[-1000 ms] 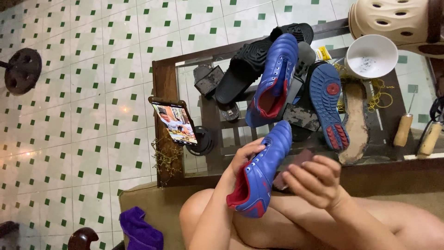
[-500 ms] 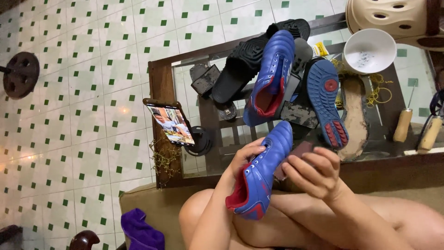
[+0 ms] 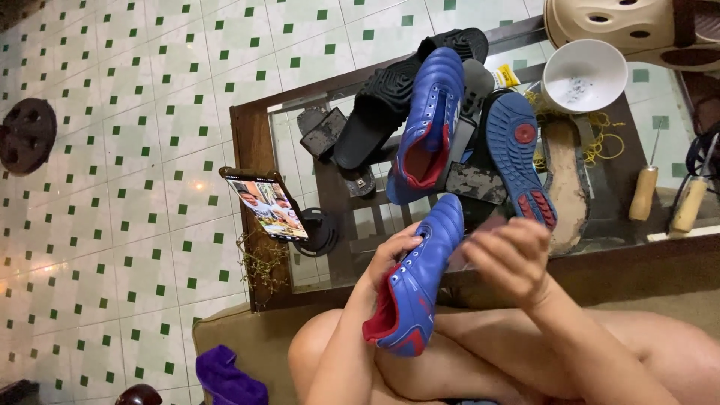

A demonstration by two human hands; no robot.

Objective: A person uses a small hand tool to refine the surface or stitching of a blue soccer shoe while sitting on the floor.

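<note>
Left hand [image 3: 390, 259]: grip closed on blue laced football shoe with red lining [image 3: 415, 281], fingers around its upper edge near the laces. Shoe sits over the person's bare knees, toe pointing away toward the table.

Right hand [image 3: 510, 255]: fingers curled, just beside the shoe's toe on the far side from the left grip. Cannot tell if it holds anything or touches the shoe.

Beyond the grip, on the glass-topped wooden table [image 3: 251, 142]: second blue shoe with red lining [image 3: 427, 124], black slide sandal [image 3: 390, 101] beside it, blue studded sole with red patches [image 3: 517, 157], worn brown insole [image 3: 566, 176]. Further out, white bowl [image 3: 583, 75]. Two wooden-handled tools [image 3: 645, 191] well off past the right hand.

Phone with lit screen [image 3: 262, 204] propped on the table edge, off to the left of the grip. Purple cloth [image 3: 225, 379] on the seat near the left elbow.
</note>
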